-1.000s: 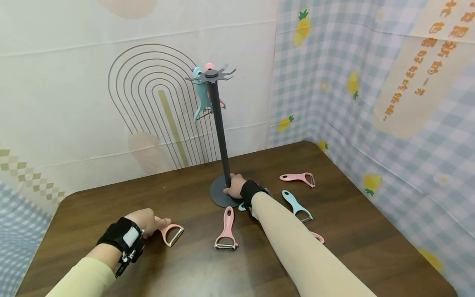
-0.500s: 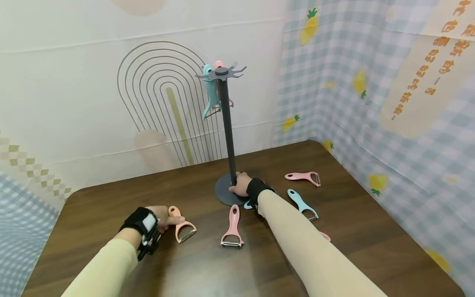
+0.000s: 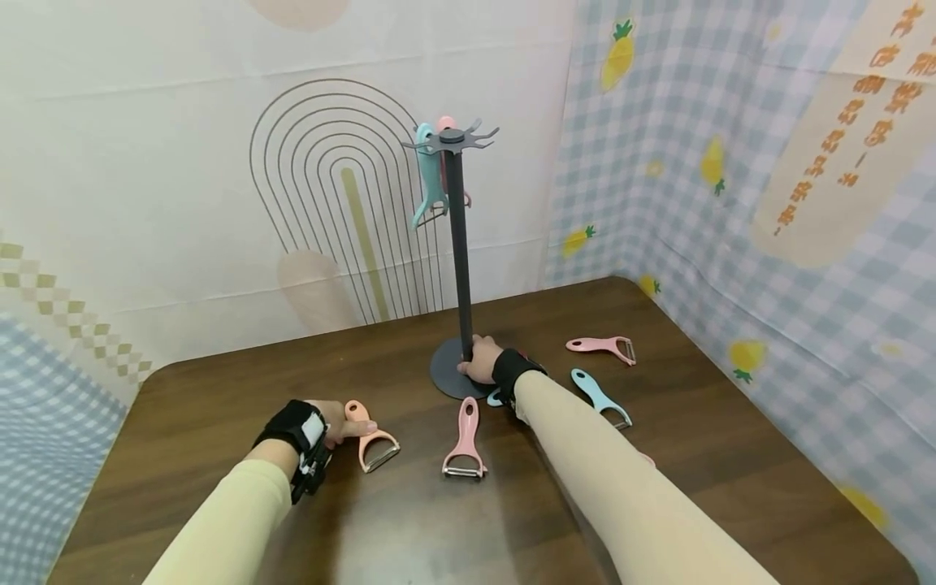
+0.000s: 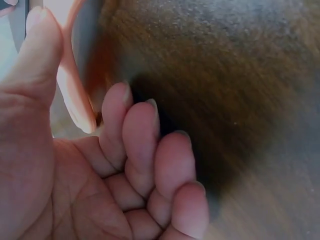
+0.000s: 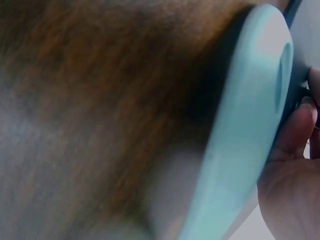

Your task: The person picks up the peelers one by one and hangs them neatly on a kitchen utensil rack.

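My left hand (image 3: 338,418) holds an orange Y-shaped peeler (image 3: 380,451), with the thumb laid across its handle. In the left wrist view, the handle (image 4: 75,95) passes between thumb and curled fingers. On the far side of the table, my right hand (image 3: 483,360) grips the dark grey hanging stand (image 3: 459,244) at the foot of its pole. A light blue peeler (image 5: 240,135) fills the right wrist view close to that hand; in the head view my wrist mostly hides it. A light blue peeler (image 3: 430,179) and a pink peeler (image 3: 446,123) hang from the stand's hooks.
Between the hands lies a pink peeler (image 3: 465,439), blade toward me. Right of my right arm are a pink peeler (image 3: 595,344) and a light blue peeler (image 3: 595,394); a pink end (image 3: 647,459) shows past the sleeve. Printed cloth (image 3: 658,203) hangs behind the table (image 3: 241,382).
My left hand has carried the orange peeler rightward, nearer the pink one, and more of its handle now shows. My right hand stays on the stand. The head view has shifted a little.
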The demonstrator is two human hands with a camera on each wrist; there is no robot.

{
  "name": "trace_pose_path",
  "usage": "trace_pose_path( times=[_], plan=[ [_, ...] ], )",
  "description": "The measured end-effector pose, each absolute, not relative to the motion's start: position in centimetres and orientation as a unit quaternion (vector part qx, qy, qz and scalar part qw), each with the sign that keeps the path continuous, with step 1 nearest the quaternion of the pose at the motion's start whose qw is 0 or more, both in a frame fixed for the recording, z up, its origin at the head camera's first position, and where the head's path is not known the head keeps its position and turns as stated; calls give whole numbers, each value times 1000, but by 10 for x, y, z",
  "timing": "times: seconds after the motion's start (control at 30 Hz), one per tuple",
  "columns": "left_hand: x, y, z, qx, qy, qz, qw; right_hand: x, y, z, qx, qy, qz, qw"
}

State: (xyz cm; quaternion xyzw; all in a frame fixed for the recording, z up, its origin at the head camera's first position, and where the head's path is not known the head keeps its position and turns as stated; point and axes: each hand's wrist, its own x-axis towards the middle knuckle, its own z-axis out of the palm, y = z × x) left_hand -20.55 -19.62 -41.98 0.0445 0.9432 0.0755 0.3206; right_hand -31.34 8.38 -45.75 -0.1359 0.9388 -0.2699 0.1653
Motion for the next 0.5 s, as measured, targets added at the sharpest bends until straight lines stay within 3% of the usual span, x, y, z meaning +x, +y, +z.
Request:
trace_pose_path(
  times=[0.5],
  plan=[
    [-216,-197,-430,48,939,59,335,-315,85,-455,-128,941,-263,172]
  ],
)
